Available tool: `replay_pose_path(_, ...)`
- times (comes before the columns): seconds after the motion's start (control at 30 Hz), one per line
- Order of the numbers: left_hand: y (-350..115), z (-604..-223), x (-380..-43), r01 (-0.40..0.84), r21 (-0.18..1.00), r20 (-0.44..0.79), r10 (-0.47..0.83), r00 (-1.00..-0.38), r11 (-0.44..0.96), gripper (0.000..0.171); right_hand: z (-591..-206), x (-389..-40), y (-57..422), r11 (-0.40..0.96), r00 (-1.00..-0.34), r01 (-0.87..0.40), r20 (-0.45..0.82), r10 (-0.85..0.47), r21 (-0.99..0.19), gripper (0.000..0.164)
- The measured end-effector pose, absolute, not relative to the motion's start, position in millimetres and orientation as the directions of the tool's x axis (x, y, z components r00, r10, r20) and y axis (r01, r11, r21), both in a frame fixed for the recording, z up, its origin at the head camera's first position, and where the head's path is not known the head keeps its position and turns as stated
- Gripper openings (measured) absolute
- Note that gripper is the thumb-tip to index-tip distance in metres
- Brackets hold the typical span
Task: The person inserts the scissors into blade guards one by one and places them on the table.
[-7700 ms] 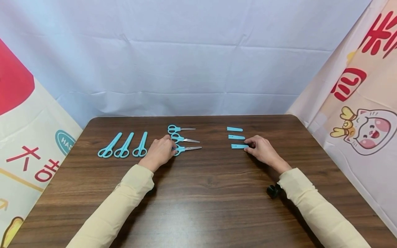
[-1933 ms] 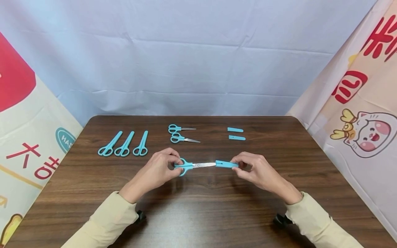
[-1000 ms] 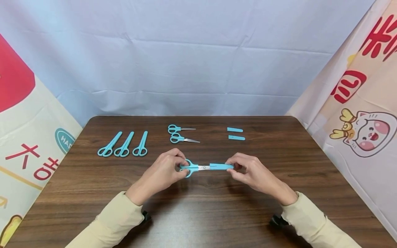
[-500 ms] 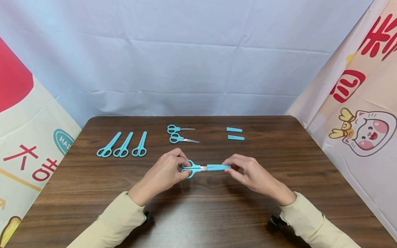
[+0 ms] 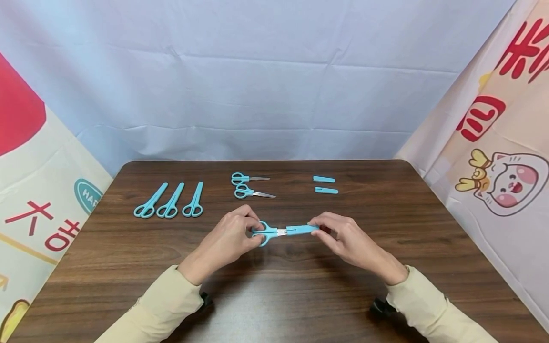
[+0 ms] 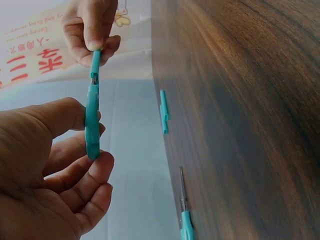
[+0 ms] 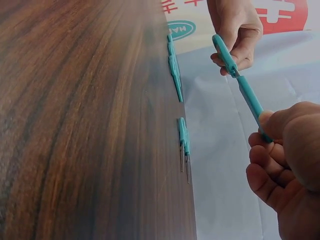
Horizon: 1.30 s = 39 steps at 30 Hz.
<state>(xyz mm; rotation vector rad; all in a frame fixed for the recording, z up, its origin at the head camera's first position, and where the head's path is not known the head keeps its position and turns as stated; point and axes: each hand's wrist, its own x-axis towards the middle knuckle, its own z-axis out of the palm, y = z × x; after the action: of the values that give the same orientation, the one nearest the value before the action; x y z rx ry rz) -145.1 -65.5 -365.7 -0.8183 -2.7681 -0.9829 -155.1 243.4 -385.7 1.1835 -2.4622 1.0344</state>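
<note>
My left hand (image 5: 231, 238) pinches the turquoise handle loops of a pair of scissors (image 5: 269, 232), held up over the middle of the table. From the right, my right hand (image 5: 347, 240) pinches the closed end of a turquoise blade cover (image 5: 301, 230). Most of the blades are inside that cover; a short stretch of metal shows between its mouth and the handles. In the right wrist view the scissors (image 7: 225, 54) and the cover (image 7: 251, 97) form nearly one line, well off the tabletop. The left wrist view shows the handle edge-on between thumb and fingers.
Two uncovered scissors (image 5: 243, 191) lie behind my left hand, blades pointing right. Two loose blade covers (image 5: 326, 190) lie further right at the back. Three covered scissors (image 5: 168, 205) stand in a row at the left of the wooden table (image 5: 274, 295).
Scissors and cover were picked up from the nearest places of their rows and brought together. The cover slid over most of the blades; in the last half second almost nothing moved.
</note>
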Motion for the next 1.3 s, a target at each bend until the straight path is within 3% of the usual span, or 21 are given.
replay_pose_path(0.4, -67.4, -367.8, -144.7, 0.519, 0.565, 0.27, 0.451, -0.851, 0.642, 0.005, -389.6, -154.1, 240.4, 0.411, -0.667, -0.737, 0.484, -0.566, -0.536, 0.023)
replay_pose_path(0.57, -67.2, -368.3, -144.2, 0.522, 0.571, 0.275, 0.452, -0.849, 0.634, 0.005, -389.4, -153.0, 238.9, 0.405, -0.727, -0.675, 0.464, -0.506, -0.617, 0.022)
replay_pose_path(0.83, -66.5, -368.6, -144.6, 0.533, 0.555, 0.302, 0.442, -0.845, 0.639, 0.005, -389.7, -152.3, 239.2, 0.384, -0.85, -0.49, 0.332, -0.409, -0.783, 0.015)
replay_pose_path(1.3, -64.3, -368.0, -143.7, 0.531, 0.545, 0.32, 0.424, -0.847, 0.649, 0.004, -391.0, -153.4, 239.1, 0.332, -0.908, -0.343, 0.219, -0.357, -0.879, 0.014)
